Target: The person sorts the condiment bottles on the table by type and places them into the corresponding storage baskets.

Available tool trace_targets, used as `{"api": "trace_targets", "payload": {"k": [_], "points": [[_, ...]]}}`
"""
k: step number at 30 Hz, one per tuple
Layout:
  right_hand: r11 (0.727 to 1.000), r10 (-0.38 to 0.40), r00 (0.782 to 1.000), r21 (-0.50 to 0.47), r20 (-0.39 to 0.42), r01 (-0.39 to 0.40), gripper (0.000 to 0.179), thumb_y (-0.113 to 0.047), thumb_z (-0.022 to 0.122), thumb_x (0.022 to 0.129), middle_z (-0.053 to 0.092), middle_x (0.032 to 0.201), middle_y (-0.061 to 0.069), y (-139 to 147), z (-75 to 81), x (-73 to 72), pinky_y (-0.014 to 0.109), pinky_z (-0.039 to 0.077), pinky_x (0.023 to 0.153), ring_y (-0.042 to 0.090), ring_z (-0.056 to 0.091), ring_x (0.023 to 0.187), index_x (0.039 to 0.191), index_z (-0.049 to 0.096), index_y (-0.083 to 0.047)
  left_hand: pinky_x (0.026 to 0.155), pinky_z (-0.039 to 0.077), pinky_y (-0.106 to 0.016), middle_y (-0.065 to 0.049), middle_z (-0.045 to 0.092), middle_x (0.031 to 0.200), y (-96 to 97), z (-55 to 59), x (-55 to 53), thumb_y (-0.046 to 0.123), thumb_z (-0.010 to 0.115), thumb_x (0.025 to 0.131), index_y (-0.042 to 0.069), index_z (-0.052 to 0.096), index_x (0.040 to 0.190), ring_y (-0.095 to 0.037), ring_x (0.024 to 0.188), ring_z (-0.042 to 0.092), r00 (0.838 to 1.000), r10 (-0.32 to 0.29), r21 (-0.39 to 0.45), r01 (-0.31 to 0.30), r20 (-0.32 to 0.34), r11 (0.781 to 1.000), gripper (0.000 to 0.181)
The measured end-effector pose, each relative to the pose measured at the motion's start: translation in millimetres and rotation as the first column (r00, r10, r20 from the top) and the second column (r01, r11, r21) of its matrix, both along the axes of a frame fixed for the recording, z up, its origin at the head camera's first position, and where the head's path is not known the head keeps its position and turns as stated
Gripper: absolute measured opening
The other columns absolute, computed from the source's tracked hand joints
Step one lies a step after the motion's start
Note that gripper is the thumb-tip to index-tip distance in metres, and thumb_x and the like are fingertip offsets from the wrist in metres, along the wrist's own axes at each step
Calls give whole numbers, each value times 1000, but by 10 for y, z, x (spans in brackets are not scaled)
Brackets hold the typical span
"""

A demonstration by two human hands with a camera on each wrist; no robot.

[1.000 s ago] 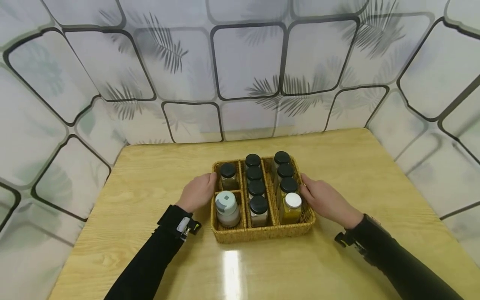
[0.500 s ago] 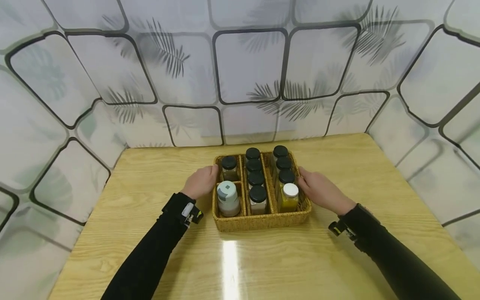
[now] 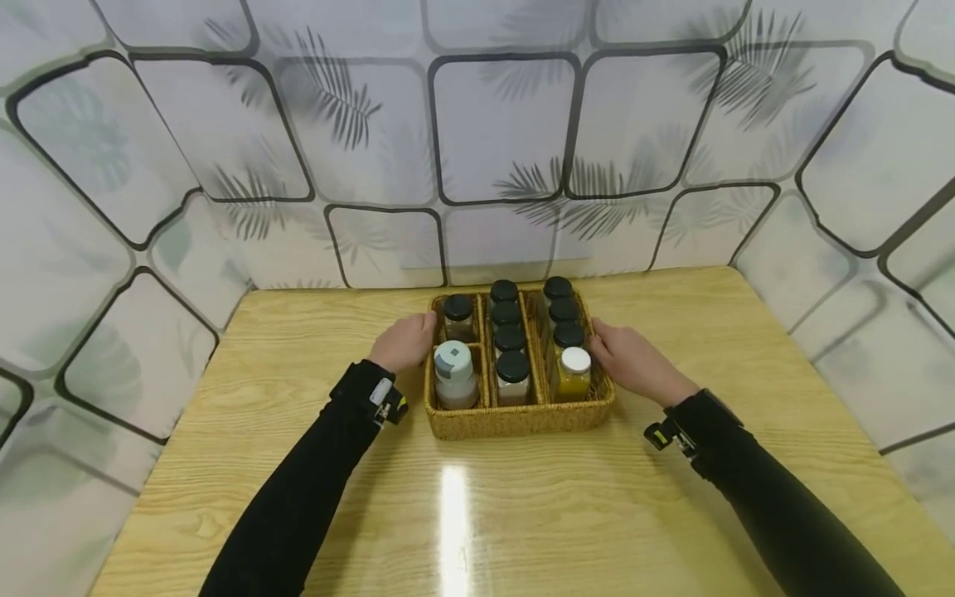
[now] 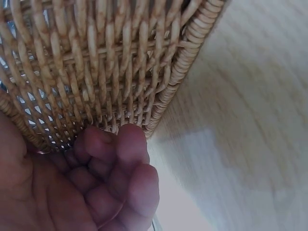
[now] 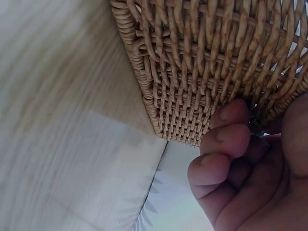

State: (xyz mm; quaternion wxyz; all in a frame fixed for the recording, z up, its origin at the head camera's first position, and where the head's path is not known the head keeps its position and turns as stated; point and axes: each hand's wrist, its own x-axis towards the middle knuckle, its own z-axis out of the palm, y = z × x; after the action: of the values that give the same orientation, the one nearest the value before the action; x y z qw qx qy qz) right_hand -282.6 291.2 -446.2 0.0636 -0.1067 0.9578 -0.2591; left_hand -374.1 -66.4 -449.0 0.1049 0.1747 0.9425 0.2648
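Observation:
A woven wicker basket (image 3: 521, 421) with dividers sits on the wooden table, full of lidded jars. My left hand (image 3: 404, 342) grips its left side and my right hand (image 3: 631, 358) its right side. In the left wrist view, curled fingers (image 4: 132, 149) meet the wicker wall; the right wrist view has curled fingers (image 5: 226, 139) at the opposite wall. Both thumbs are largely hidden. Inside are several black-lidded jars (image 3: 511, 369), a white-capped jar with yellow contents (image 3: 574, 377), and a jar with a pale green lid (image 3: 454, 365) at the front left.
The light wooden table (image 3: 261, 464) reaches around the basket. Behind it and at both sides stand pale fabric walls (image 3: 507, 124) printed with dark outlines and leaves. The back wall is a short way beyond the basket.
The basket has slid away from me toward the back wall, with both hands holding its sides throughout. The jars have kept their places inside it.

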Motion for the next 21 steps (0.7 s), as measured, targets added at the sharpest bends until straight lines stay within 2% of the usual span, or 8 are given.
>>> {"api": "trace_targets", "payload": {"k": [5,9,17,19,21], "points": [[1000,10,1000,3,-1,-10,55,-24,31,111,38,55,-2,-6,-2,-58,31,32,52,12,30,45,153,25,11,68,38,-39,-6,43,64,0,3,-11,38,15,111,13,43,72,-23,58,43,999,39,18,-40,27,999,54],[1000,-1,1000,-7,16,1,55,-24,30,111,38,55,-2,1,-7,-85,31,33,52,13,29,45,154,24,9,69,39,-39,-7,49,64,10,-10,-27,42,14,110,13,45,72,-24,59,47,997,72,3,-72,31,997,57],[1000,-10,999,-3,31,10,57,-32,29,112,39,54,-2,86,-6,-137,31,31,51,13,29,45,156,26,4,68,37,-41,-7,44,66,39,-61,-89,42,15,110,14,44,71,-27,61,49,994,78,-40,-81,-79,996,56],[1000,2,1000,11,20,-2,58,-35,32,112,44,56,0,127,2,-151,33,31,52,14,34,47,155,28,3,69,39,-43,-9,48,69,31,-86,-114,44,16,110,13,48,74,-28,65,54,990,99,-41,-104,-96,994,58],[1000,4,1000,21,4,-4,60,-39,34,112,51,61,2,175,18,-172,34,33,56,16,40,50,155,30,2,72,43,-45,-12,56,77,9,-90,-142,49,15,109,11,56,85,-31,73,60,988,121,-45,-126,-101,991,62]]}}
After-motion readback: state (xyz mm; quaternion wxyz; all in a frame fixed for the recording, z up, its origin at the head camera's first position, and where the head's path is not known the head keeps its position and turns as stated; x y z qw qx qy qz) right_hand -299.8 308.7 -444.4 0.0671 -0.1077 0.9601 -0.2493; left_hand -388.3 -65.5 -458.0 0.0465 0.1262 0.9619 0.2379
